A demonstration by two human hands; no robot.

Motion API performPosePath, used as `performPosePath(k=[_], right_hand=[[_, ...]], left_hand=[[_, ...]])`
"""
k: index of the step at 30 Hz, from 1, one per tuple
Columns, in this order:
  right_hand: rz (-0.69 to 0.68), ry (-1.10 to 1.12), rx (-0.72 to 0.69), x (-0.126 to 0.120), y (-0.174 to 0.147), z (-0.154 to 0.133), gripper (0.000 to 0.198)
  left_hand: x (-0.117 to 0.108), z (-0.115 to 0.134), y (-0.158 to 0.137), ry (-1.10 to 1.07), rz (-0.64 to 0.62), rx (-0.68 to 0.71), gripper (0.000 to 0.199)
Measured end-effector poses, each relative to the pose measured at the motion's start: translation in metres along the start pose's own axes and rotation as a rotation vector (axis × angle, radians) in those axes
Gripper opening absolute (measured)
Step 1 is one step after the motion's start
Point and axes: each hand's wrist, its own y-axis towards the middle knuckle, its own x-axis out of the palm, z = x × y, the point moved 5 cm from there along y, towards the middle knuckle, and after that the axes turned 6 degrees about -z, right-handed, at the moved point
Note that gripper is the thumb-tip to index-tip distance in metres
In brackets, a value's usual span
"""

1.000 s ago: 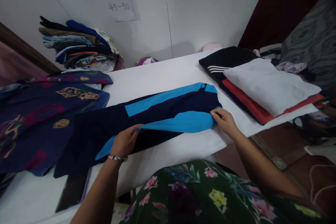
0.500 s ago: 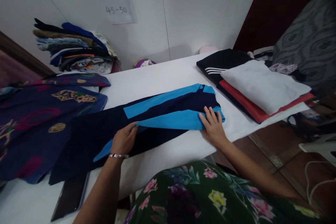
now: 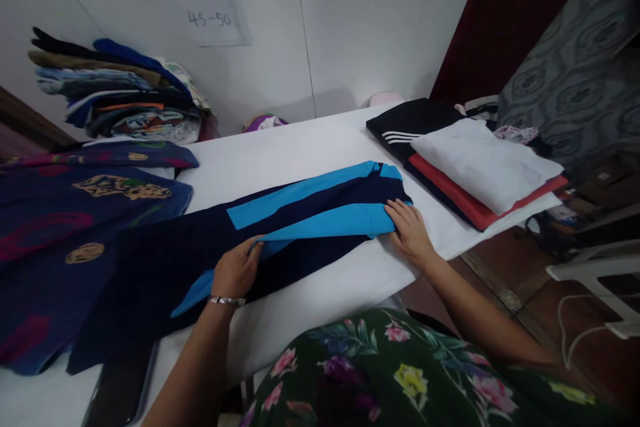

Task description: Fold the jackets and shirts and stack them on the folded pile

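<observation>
A dark navy garment with bright blue panels (image 3: 300, 195) lies stretched lengthwise across the white-covered table; its exact kind is hard to tell. My left hand (image 3: 237, 271), with a silver bracelet at the wrist, pinches the edge of the lower blue panel and lifts it slightly off the dark cloth. At the garment's right end, my right hand (image 3: 409, 228) rests with its fingers stretched over that same panel; its thumb is not clearly visible. The garment's left part overlaps a patterned purple-blue cloth (image 3: 40, 287).
A tall stack of folded clothes (image 3: 125, 97) stands back left against the wall. Folded black, red and white clothes (image 3: 487, 163) are piled on the right. A dark phone (image 3: 123, 387) lies partly under the garment at front left. A white plastic chair (image 3: 600, 267) stands beyond the table's right side.
My right hand has shifted slightly on the garment's right end, its fingers now closer together, and the blue panel's end there has folded inward. My left hand keeps its pinch. The view has turned slightly.
</observation>
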Motion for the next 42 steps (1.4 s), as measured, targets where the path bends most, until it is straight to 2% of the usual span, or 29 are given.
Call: performPosePath(k=[4, 9, 13, 18, 21, 27, 29, 31, 34, 36, 39, 42], right_hand=[[-0.077, 0.022, 0.017, 0.006, 0.007, -0.001, 0.054], [-0.103, 0.084, 0.045, 0.01, 0.012, 0.003, 0.05], [-0.089, 0.027, 0.063, 0.014, 0.018, 0.007, 0.043], [-0.115, -0.07, 0.058, 0.025, 0.022, 0.012, 0.048], [-0.125, -0.055, 0.047, 0.027, 0.019, 0.014, 0.049], [-0.125, 0.002, 0.028, 0.012, 0.011, 0.006, 0.052], [-0.108, 0.002, 0.025, 0.004, 0.007, 0.0, 0.057], [-0.05, 0.013, 0.022, -0.005, -0.001, -0.007, 0.056], [0.096, 0.059, 0.031, -0.014, -0.021, -0.018, 0.03], [0.147, 0.061, 0.062, -0.015, -0.036, -0.023, 0.01], [0.06, -0.003, 0.16, -0.007, -0.049, -0.023, 0.011], [-0.03, -0.08, 0.27, -0.001, -0.049, -0.016, 0.024]], left_hand=[[0.002, -0.002, 0.0, -0.018, 0.004, 0.024, 0.041], [-0.002, -0.001, 0.002, 0.016, -0.021, 0.034, 0.042], [0.0, 0.002, 0.004, 0.075, -0.046, 0.061, 0.042], [0.013, 0.01, -0.003, 0.22, -0.014, 0.258, 0.041], [0.022, 0.01, -0.011, 0.223, 0.017, 0.385, 0.041], [0.029, 0.004, -0.02, 0.182, 0.092, 0.498, 0.042], [0.027, 0.004, -0.017, 0.168, 0.08, 0.461, 0.04], [0.023, 0.003, -0.011, 0.153, 0.038, 0.359, 0.04], [0.014, 0.003, 0.0, 0.15, -0.049, 0.177, 0.041], [0.01, 0.004, 0.005, 0.164, -0.089, 0.107, 0.042], [0.007, 0.005, 0.01, 0.185, -0.101, 0.069, 0.043], [0.006, 0.005, 0.011, 0.181, -0.084, 0.06, 0.043]])
